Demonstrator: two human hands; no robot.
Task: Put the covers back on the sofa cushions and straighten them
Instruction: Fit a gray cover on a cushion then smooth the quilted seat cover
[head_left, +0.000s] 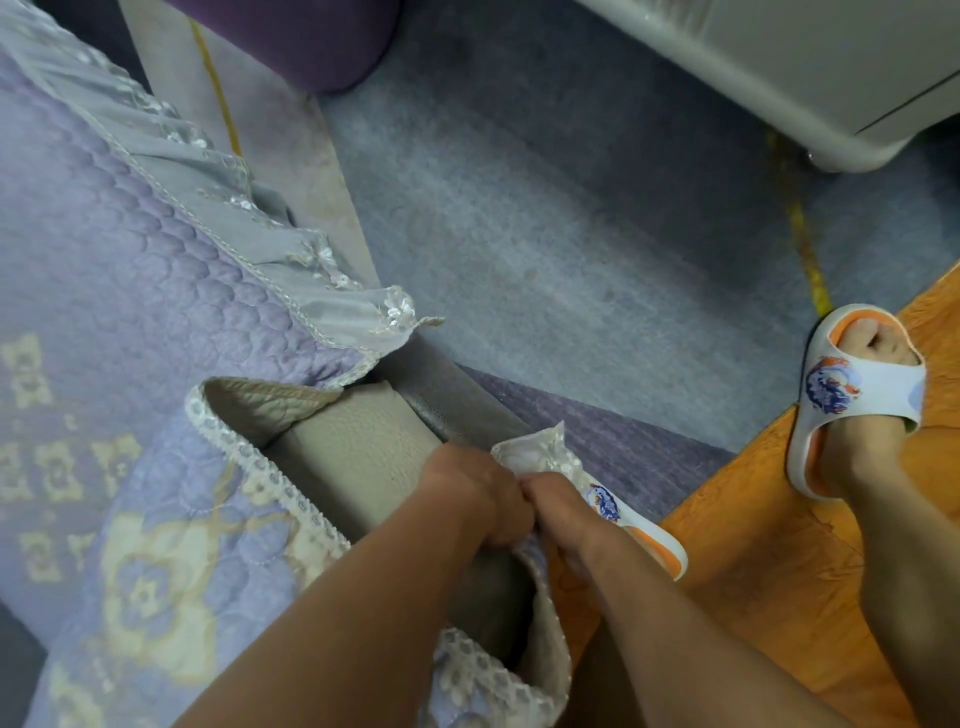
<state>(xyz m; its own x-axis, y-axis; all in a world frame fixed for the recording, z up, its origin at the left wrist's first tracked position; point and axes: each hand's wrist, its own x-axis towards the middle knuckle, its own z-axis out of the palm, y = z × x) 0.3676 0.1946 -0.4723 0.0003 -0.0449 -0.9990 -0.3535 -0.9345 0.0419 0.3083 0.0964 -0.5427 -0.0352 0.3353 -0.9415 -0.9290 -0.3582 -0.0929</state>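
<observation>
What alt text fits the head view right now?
Both hands, left hand and right hand, grip the edge of a lilac quilted sofa cover with lace trim, its corner turned back off a beige leather cushion. Feet in white-and-orange slippers stand alongside.

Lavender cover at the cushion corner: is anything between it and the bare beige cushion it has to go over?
Nothing visible. Both hands, left and right, grip the lavender cover edge right at the corner of the beige cushion, whose exposed top is bare. The slipper sits below on the floor, off the cushion.
</observation>
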